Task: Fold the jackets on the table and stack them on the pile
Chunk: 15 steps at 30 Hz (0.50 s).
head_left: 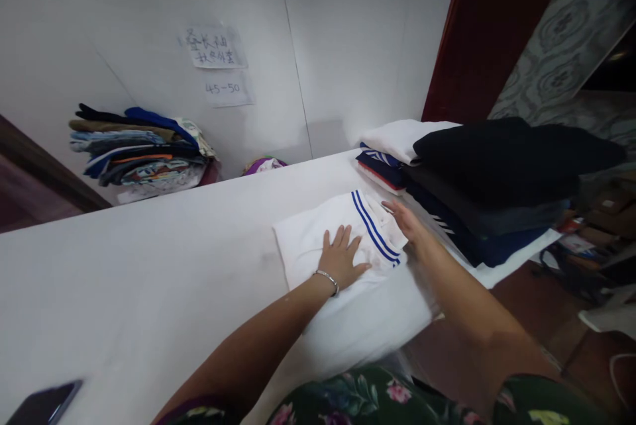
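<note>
A folded white garment (308, 233) with two blue stripes across its right part lies on the white table (149, 279). On top of it my left hand (342, 258) rests flat with its fingers spread, a silver bracelet at the wrist. My right hand (405, 220) is at the garment's right end, beside the striped edge, fingers stretched out and the palm turned inward. Whether the right fingers touch the cloth is hard to make out.
Stacked dark and white clothes (487, 180) stand on the table's right end. Behind the far edge is a pile of folded clothes (144, 147), with a purple and white bundle (265, 165) near it. A phone (44, 405) lies at the front left. Handwritten papers (216, 47) hang on the wall.
</note>
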Tool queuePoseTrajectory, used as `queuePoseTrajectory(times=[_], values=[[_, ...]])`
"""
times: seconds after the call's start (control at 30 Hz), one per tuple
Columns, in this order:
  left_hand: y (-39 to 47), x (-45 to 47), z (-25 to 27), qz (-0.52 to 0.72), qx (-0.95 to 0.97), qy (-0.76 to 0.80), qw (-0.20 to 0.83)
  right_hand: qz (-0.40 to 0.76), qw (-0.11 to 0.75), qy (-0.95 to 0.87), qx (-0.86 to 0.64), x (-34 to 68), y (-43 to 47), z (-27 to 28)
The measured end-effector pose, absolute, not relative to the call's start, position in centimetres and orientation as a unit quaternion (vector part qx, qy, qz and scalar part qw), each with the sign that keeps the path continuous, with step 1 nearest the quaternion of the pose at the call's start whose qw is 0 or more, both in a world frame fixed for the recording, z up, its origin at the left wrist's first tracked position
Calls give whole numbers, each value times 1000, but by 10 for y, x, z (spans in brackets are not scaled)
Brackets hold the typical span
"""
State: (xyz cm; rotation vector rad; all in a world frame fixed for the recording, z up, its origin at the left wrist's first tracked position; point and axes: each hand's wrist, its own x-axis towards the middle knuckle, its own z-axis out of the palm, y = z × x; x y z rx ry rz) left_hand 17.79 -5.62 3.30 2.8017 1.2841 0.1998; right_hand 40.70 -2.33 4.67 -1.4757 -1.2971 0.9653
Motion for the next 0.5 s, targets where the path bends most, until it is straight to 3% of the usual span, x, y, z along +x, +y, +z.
queuePoseTrajectory(times=[0.07, 0.2, 0.33, 0.43, 0.5], values=[[-57, 181, 30, 71, 907, 414, 26, 403, 455, -487, -628, 412, -31, 60], [-53, 175, 45, 96, 911, 397, 59, 219, 442, -607, -623, 380, -62, 94], [-14, 134, 68, 149, 853, 494, 78, 88, 266, -775, -566, 346, -87, 95], [24, 86, 69, 175, 741, 630, 152, 105, 120, -734, -660, 356, -82, 60], [42, 59, 62, 175, 675, 682, 218, 122, 84, -708, -691, 371, -75, 33]])
